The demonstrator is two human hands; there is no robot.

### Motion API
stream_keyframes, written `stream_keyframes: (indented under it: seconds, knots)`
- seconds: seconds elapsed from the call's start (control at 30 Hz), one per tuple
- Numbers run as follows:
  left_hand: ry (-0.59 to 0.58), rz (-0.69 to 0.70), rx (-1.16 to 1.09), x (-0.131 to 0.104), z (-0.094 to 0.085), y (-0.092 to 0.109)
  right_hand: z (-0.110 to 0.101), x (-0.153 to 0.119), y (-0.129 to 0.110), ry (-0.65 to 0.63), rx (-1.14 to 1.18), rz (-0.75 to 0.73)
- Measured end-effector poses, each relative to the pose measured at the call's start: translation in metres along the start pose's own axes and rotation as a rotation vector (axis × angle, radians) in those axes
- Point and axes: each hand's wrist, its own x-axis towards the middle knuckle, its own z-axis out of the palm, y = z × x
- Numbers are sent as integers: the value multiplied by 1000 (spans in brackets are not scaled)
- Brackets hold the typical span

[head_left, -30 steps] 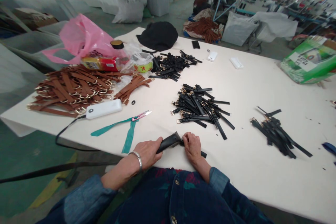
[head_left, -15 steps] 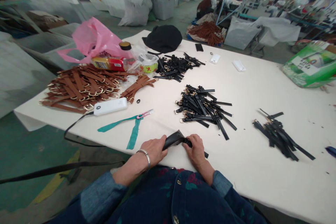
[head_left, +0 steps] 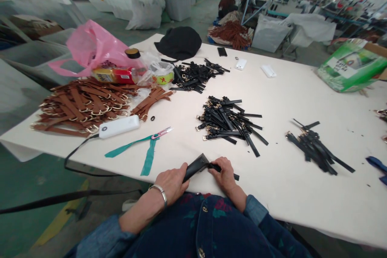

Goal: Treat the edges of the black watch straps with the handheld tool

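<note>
Near the table's front edge, my left hand (head_left: 171,182) is closed around a broad, flat black piece (head_left: 195,167) that looks like leather. Its far end meets a narrow black strap (head_left: 215,167), pinched in the fingers of my right hand (head_left: 224,174). The strap's tail sticks out on the right side of that hand. My fingers partly hide both pieces, so I cannot tell whether they are joined. Beyond my hands lies a heap of black buckled straps (head_left: 226,121). Thread snips (head_left: 161,133) with pink handles and green cloth strips lie forward of my left hand.
A smaller bunch of black straps (head_left: 316,149) lies to the right, another black pile (head_left: 195,74) further back. Brown buckled straps (head_left: 81,105) and a white corded device (head_left: 119,125) are on the left. A pink bag (head_left: 93,48), black cap (head_left: 179,42) and green package (head_left: 347,68) surround them.
The view has turned slightly right, so the table's contents appear shifted left. Both hands keep their hold on the black pieces, with the broad piece tilted slightly differently.
</note>
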Motion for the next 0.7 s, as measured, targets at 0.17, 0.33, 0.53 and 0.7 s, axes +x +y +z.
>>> stream_keyframes:
  seconds: [0.17, 0.33, 0.53, 0.7]
  knots:
    - [3, 10, -9, 8, -4, 3, 1, 1, 1, 29, -3, 9]
    - [28, -15, -14, 13, 0, 11, 3, -1, 1, 66, -16, -3]
    - [50, -12, -7, 11, 0, 3, 1, -1, 1, 48, -3, -27]
    - [9, -25, -1, -1, 2, -8, -2, -1, 3, 15, 24, -37]
